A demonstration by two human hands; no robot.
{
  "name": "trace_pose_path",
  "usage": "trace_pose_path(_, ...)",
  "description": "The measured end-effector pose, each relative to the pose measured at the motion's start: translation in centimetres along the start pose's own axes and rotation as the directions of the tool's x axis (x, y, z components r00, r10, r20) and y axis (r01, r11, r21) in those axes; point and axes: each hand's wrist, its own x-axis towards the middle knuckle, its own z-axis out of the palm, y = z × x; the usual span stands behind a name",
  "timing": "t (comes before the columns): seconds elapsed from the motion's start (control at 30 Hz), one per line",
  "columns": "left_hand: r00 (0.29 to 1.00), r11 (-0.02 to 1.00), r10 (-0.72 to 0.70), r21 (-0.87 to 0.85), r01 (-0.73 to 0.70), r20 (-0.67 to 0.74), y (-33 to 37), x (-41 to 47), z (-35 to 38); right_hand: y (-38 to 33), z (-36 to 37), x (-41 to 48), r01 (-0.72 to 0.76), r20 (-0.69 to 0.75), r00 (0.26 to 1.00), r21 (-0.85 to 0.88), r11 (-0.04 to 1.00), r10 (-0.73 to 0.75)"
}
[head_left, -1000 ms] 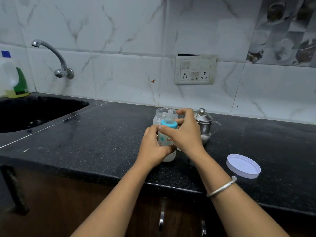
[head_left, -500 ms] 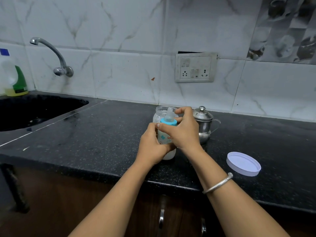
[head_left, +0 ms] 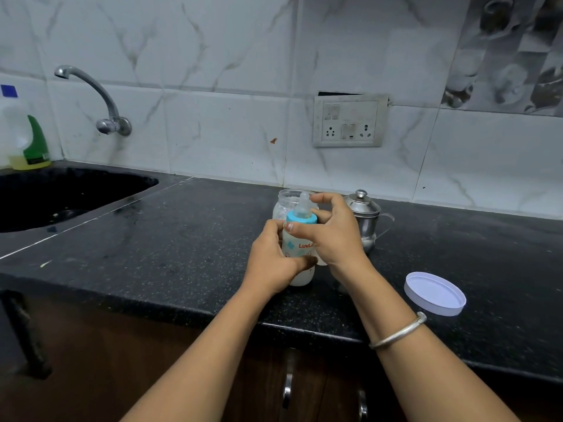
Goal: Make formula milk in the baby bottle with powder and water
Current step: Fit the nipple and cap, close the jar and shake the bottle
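The left hand (head_left: 271, 257) grips the baby bottle (head_left: 295, 247), white liquid low inside; the right hand (head_left: 335, 233) pinches its blue collar (head_left: 300, 219). An open powder jar (head_left: 285, 202) stands just behind.

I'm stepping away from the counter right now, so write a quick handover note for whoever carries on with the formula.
Left hand grips the baby bottle, upright on the counter.
Right hand pinches the blue collar, with the teat on.
The powder jar stands open behind. Its white lid lies to the right, and the lidded steel pot is beside the jar.
Done: white contents show in the bottle and the collar is on.
Left: probably finish tightening, shake, then re-lid the jar.
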Motion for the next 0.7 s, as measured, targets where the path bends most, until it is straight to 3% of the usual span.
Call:
trace_pose_path(0.27, 1.000, 1.000, 0.012, 0.021, -0.012, -0.008, 0.2, -0.1, -0.1, -0.3, 1.2, -0.7, 0.036, -0.180, 0.981, -0.201, 0.979, -0.073)
trace_pose_path(0.5, 1.000, 1.000, -0.007, -0.008, 0.007, -0.001, -0.3, 0.2, -0.1, -0.8, -1.0, -0.2, 0.009, 0.223, 0.975, 0.051, 0.999, -0.020)
trace_pose_path(0.6, 1.000, 1.000, -0.019, -0.014, 0.019, -0.006, -0.4, 0.3, 0.0, -0.7, -1.1, -0.3, 0.039, 0.238, 0.970, 0.075, 0.996, -0.056)
trace_pose_path(0.7, 1.000, 1.000, -0.018, 0.005, 0.018, -0.018, -0.2, 0.2, 0.0, -0.5, -0.6, -0.2, 0.027, 0.164, 0.986, 0.069, 0.997, -0.038)
